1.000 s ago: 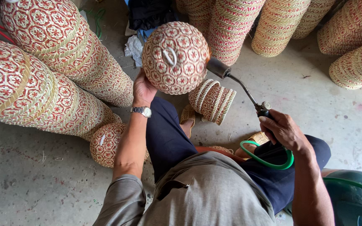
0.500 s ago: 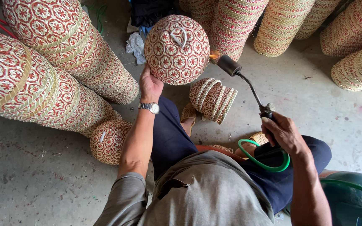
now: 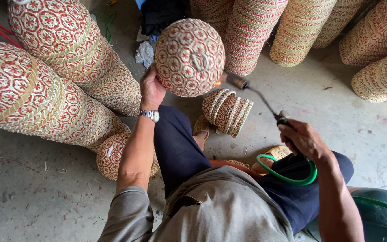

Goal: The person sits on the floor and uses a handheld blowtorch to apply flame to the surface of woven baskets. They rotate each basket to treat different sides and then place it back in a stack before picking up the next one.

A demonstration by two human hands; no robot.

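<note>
Basket first: I see a round woven basket [image 3: 189, 57], patterned red on pale, held up off the floor by my left hand [image 3: 151, 89], which cups its lower left side with the fingers closed round the curve. A small loop handle faces the camera on its domed surface. My right hand [image 3: 303, 141] is clenched on the grip of a gas torch [image 3: 258, 96], whose thin metal wand runs up and to the left from the fist, so its long axis points straight at the basket's lower right flank. The nozzle sits just beside the weave, apparently with a small flame at the tip, though I can't tell whether it touches. The left hand is plainly the nearer one to the basket; the right stays well back at the far end of the wand.

A green hose [image 3: 287, 172] loops under the right wrist and trails off toward a green cylinder [image 3: 372, 210], cut off by the lower right corner. Below the raised basket a short stack of nested baskets [image 3: 227, 112] lies tipped on the concrete floor [image 3: 32, 192], and another small round basket [image 3: 113, 154] rests by my left knee, partly hidden by the forearm. Long stacked columns of baskets [image 3: 59, 76] lie to the left, and more along the top edge run out of frame.
</note>
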